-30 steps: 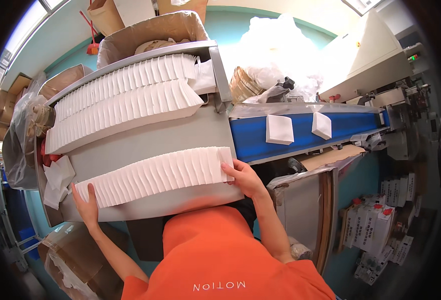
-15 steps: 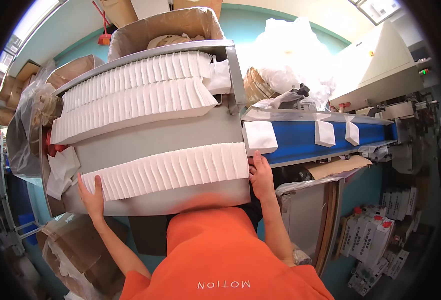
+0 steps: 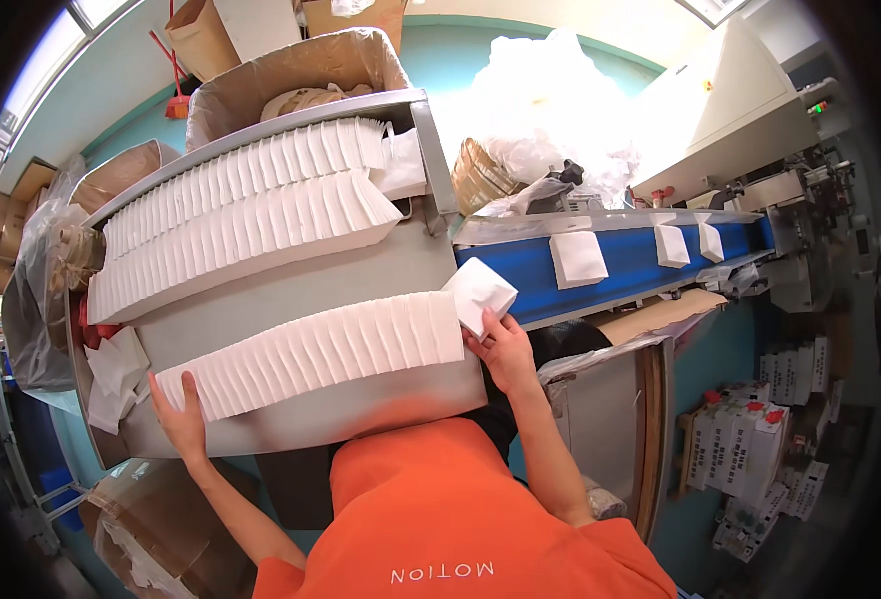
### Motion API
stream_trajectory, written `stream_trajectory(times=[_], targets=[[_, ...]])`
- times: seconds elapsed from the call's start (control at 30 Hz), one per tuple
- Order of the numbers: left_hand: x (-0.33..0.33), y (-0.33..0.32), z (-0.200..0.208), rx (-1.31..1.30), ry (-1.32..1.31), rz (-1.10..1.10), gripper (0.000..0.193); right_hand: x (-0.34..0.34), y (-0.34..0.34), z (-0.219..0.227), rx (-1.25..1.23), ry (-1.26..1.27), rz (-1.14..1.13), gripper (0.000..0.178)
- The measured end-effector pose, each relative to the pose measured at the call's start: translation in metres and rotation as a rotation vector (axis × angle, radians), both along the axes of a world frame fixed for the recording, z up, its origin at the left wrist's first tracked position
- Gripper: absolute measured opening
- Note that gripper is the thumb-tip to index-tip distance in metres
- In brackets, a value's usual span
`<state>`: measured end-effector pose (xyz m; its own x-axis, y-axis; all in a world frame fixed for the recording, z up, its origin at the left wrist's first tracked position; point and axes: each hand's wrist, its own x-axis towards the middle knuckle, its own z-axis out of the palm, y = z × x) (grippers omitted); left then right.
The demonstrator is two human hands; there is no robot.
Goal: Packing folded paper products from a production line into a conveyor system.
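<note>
A long row of folded white napkin stacks (image 3: 321, 354) stands on edge along the near side of the metal table (image 3: 291, 270). My left hand (image 3: 180, 411) rests flat against the row's left end, its fingers stretched and thumb apart. In my right hand (image 3: 503, 351) is a tilted napkin stack (image 3: 482, 292), pinched at its near corner beside the row's right end. Two more rows of napkin stacks (image 3: 231, 225) fill the table's far side. Loose white napkins (image 3: 116, 374) lie in a heap at the left edge.
A blue conveyor belt (image 3: 625, 263) on the right carries several white napkin stacks (image 3: 578, 258). Behind the table stands a plastic-lined carton (image 3: 361, 65). A large white plastic bag (image 3: 550, 110) sits behind the belt. Printed cartons (image 3: 745, 444) are piled on the floor at right.
My right hand has taken a napkin stack off the belt's near end and tilted it by the row. Other stacks on the belt have moved closer. My left hand stays at the row's left end.
</note>
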<state>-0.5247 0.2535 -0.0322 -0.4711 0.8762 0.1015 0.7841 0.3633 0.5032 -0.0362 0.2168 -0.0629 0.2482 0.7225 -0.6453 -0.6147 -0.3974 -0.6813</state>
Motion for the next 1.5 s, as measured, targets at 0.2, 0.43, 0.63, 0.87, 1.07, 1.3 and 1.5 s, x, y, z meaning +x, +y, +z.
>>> stream_trajectory(times=[0.2, 0.43, 0.63, 0.87, 1.07, 1.3, 1.5], targets=[[0.01, 0.004, 0.0, 0.01, 0.0, -0.042, 0.081, -0.045, 0.017, 0.032, 0.112, -0.814, 0.478, 0.051], [0.013, 0.002, 0.002, 0.024, 0.017, -0.025, 0.081, -0.005, -0.006, 0.007, -0.087, 0.181, 0.399, 0.039], [0.026, 0.006, 0.006, -0.011, 0.03, -0.039, 0.08, 0.001, 0.007, 0.009, -0.001, -0.092, 0.002, 0.039], [0.034, 0.008, 0.012, -0.01, -0.024, -0.047, 0.079, -0.041, 0.021, 0.015, 0.101, -0.386, 0.332, 0.047], [0.037, 0.01, 0.011, 0.003, -0.028, -0.076, 0.077, -0.007, 0.0, 0.007, -0.019, -0.11, 0.263, 0.029], [0.046, 0.015, 0.014, -0.026, -0.03, -0.1, 0.078, -0.041, 0.022, 0.021, 0.112, -0.782, 0.4, 0.057], [0.041, 0.013, 0.008, 0.005, -0.014, -0.1, 0.078, -0.031, 0.01, 0.011, -0.066, 0.001, 0.273, 0.037]])
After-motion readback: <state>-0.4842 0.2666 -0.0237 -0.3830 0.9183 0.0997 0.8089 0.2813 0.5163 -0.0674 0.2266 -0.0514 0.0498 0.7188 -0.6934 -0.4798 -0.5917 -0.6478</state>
